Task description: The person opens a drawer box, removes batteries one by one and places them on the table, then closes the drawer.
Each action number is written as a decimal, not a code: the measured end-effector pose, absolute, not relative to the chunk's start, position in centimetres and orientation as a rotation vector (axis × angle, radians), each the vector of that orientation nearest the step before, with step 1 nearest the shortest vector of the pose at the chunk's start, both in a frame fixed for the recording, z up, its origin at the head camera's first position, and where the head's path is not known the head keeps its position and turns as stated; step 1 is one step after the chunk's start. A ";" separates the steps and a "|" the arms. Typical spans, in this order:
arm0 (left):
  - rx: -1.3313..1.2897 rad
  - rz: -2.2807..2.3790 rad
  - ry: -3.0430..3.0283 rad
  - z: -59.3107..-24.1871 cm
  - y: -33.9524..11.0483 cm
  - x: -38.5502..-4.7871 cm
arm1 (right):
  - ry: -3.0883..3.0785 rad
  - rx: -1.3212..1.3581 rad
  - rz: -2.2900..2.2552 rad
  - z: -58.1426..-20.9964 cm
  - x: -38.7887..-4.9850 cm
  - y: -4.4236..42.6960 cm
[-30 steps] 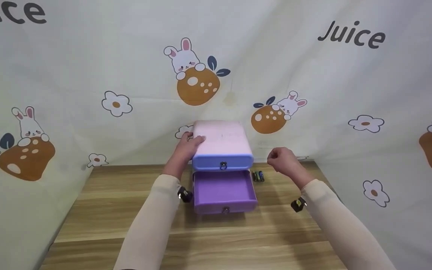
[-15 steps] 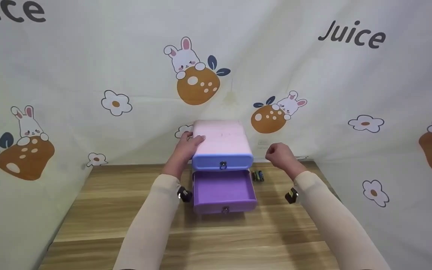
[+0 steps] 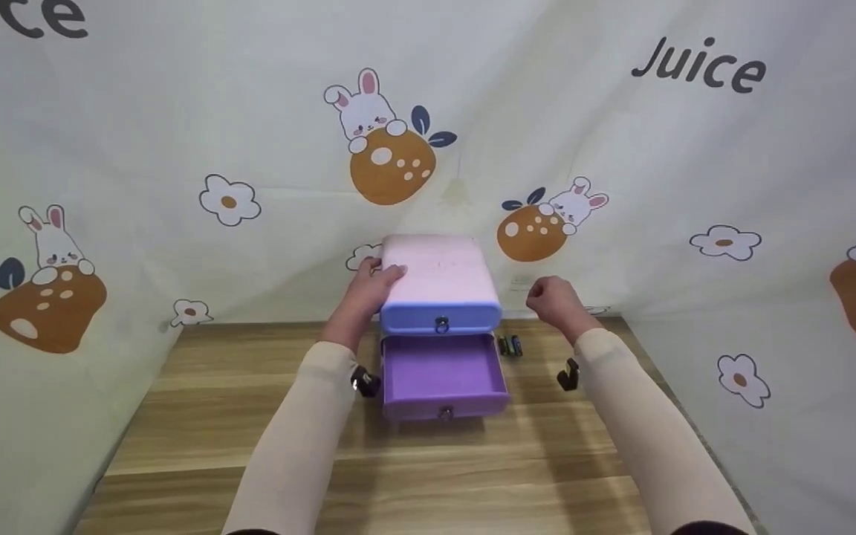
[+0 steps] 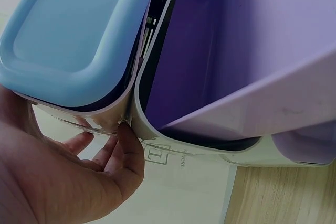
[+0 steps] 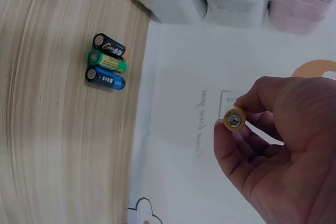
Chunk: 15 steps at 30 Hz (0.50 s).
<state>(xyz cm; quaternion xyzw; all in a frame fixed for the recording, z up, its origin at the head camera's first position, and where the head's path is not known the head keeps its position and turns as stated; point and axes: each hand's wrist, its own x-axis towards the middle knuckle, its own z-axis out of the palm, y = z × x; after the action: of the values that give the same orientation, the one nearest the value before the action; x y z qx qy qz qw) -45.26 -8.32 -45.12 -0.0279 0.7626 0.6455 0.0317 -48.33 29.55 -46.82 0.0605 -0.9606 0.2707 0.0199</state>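
A small drawer cabinet [image 3: 439,271] with a pink top stands on the table against the cloth. Its blue upper drawer [image 3: 413,319] is closed, while the purple lower drawer [image 3: 443,371] is pulled out with nothing visible inside. My left hand [image 3: 368,293] grips the cabinet's upper left side, thumb over the top and fingers curled against the side wall [image 4: 105,119]. To the right of the cabinet, my right hand [image 3: 558,305] is raised above the table. It pinches a battery [image 5: 234,119] between thumb and fingertips, end toward the wrist camera.
Three batteries, one black [image 5: 109,44], one green [image 5: 107,61] and one blue [image 5: 106,77], lie side by side on the wooden table [image 3: 250,416] near the cabinet's right side. Printed cloth [image 3: 287,134] hangs behind and along both sides.
My right hand has shifted slightly up and to the left, and its wrist has turned a little. The left hand keeps its place on the cabinet. The drawers have not moved.
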 end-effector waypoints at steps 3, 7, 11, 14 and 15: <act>-0.086 1.984 2.345 -45.1 -8.3 -45.3 | -2.997 0.168 0.856 -47.0 -48.8 29.6; -0.101 1.980 2.335 -45.1 -8.4 -45.2 | -3.018 0.134 0.879 -47.4 -49.0 29.5; -0.094 1.992 2.322 -45.2 -8.4 -45.2 | -3.017 0.132 0.878 -48.0 -49.2 29.5; -0.074 2.011 2.329 -45.2 -8.3 -45.2 | -2.988 0.177 0.845 -48.7 -49.3 29.5; -0.070 2.014 2.330 -45.1 -8.3 -45.2 | -2.975 0.193 0.827 -48.9 -49.2 29.5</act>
<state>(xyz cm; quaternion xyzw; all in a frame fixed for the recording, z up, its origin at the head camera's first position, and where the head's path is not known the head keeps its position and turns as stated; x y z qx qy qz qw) -45.18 -8.30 -45.15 -0.0228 0.7560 0.6535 0.0303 -49.25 29.52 -48.88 0.0623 -0.9613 0.2673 0.0238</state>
